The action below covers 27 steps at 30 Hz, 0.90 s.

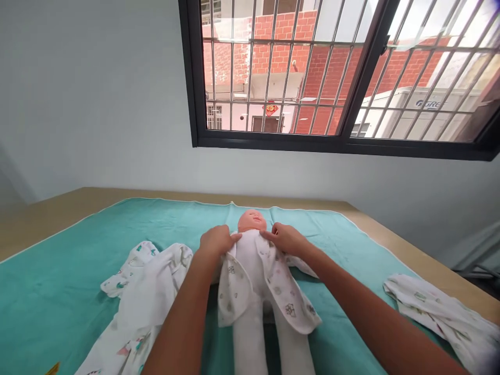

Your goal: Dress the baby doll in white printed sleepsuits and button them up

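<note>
Midway on the teal cloth (78,271) the doll (252,221) lies face up in an open printed garment (273,284). Left hand (216,240) and right hand (287,238) each pinch its collar edge in a narrow grip, apparently working the front panels. Closing them would call for even inward pulls.

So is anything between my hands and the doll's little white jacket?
Nothing visible: the left hand and right hand both touch the open white printed fabric jacket at the shoulders of the pink-headed baby doll.

Matt teal cloth sheet (78,260), soft printed cotton garment (273,291), smooth plastic doll (252,221).
</note>
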Each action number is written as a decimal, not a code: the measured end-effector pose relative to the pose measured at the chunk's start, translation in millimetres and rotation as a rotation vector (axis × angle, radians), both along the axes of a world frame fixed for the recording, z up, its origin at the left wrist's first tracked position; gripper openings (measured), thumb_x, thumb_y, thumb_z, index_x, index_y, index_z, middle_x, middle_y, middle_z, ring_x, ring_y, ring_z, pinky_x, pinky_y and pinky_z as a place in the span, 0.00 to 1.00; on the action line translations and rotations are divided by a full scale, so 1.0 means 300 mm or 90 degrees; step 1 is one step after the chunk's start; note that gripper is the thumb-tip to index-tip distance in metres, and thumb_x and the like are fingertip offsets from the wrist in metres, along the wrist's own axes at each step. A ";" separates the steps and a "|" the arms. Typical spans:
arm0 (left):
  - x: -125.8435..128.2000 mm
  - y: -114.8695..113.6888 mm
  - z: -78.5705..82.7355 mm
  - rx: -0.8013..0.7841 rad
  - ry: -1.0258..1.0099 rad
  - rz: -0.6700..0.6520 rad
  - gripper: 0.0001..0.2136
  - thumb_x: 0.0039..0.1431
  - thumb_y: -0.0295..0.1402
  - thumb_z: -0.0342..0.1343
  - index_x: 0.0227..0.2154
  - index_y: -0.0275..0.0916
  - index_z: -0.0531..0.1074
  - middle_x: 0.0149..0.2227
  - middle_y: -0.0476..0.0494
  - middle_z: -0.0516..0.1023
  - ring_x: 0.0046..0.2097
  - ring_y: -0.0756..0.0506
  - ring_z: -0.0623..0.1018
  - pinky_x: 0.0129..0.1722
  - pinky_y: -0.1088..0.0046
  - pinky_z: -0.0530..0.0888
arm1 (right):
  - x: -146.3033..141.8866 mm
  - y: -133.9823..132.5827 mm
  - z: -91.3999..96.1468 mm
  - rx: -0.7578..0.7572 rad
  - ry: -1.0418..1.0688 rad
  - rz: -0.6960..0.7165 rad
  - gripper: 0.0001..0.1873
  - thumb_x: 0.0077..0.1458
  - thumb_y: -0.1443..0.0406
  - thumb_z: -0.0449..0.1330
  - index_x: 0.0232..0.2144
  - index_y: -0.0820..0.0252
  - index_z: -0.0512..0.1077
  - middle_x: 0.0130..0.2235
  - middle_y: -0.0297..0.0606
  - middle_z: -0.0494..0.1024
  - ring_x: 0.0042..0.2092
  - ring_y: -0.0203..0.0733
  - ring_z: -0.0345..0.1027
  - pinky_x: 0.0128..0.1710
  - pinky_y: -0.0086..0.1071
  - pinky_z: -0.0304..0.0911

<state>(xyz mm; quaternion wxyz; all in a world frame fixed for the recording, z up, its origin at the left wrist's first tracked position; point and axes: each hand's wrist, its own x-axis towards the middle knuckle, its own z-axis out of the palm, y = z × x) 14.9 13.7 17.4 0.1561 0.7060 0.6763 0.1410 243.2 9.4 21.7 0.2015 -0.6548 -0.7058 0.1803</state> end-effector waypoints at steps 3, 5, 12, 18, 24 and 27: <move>0.000 0.042 -0.045 0.038 -0.066 0.010 0.11 0.57 0.40 0.50 0.29 0.39 0.72 0.39 0.38 0.80 0.41 0.40 0.78 0.37 0.68 0.68 | -0.064 0.039 0.073 -0.116 -0.111 0.011 0.27 0.42 0.42 0.63 0.17 0.58 0.65 0.14 0.35 0.67 0.21 0.40 0.63 0.25 0.32 0.53; 0.015 0.063 -0.078 0.060 -0.124 0.019 0.11 0.59 0.39 0.47 0.31 0.40 0.71 0.38 0.40 0.80 0.40 0.42 0.77 0.35 0.71 0.67 | -0.106 0.054 0.120 -0.178 -0.137 0.005 0.26 0.38 0.45 0.67 0.14 0.58 0.65 0.12 0.35 0.64 0.20 0.42 0.63 0.25 0.33 0.55; 0.030 0.082 -0.136 0.077 -0.268 0.074 0.15 0.63 0.41 0.40 0.33 0.41 0.69 0.38 0.44 0.79 0.39 0.46 0.77 0.32 0.74 0.68 | -0.102 0.116 0.141 -0.226 -0.117 -0.022 0.13 0.35 0.67 0.68 0.13 0.59 0.65 0.18 0.34 0.68 0.23 0.37 0.63 0.23 0.30 0.57; 0.044 0.063 -0.112 0.021 -0.260 0.086 0.14 0.62 0.39 0.42 0.39 0.40 0.70 0.44 0.33 0.78 0.45 0.35 0.78 0.37 0.62 0.70 | -0.015 0.156 0.060 -0.292 -0.074 -0.043 0.06 0.41 0.63 0.63 0.22 0.61 0.71 0.25 0.36 0.72 0.29 0.37 0.66 0.27 0.30 0.61; 0.037 0.067 -0.100 -0.006 -0.252 0.085 0.14 0.60 0.36 0.45 0.38 0.36 0.73 0.48 0.26 0.76 0.50 0.29 0.75 0.42 0.56 0.68 | -0.003 0.226 0.013 -0.416 -0.068 -0.032 0.07 0.36 0.70 0.61 0.24 0.64 0.74 0.25 0.37 0.74 0.29 0.40 0.69 0.29 0.33 0.65; 0.018 0.099 -0.108 -0.014 -0.301 0.097 0.12 0.59 0.35 0.46 0.33 0.36 0.73 0.46 0.27 0.77 0.49 0.33 0.76 0.41 0.62 0.68 | -0.006 0.226 0.014 -0.393 -0.026 0.010 0.09 0.36 0.72 0.60 0.26 0.62 0.75 0.28 0.36 0.76 0.30 0.38 0.70 0.31 0.30 0.65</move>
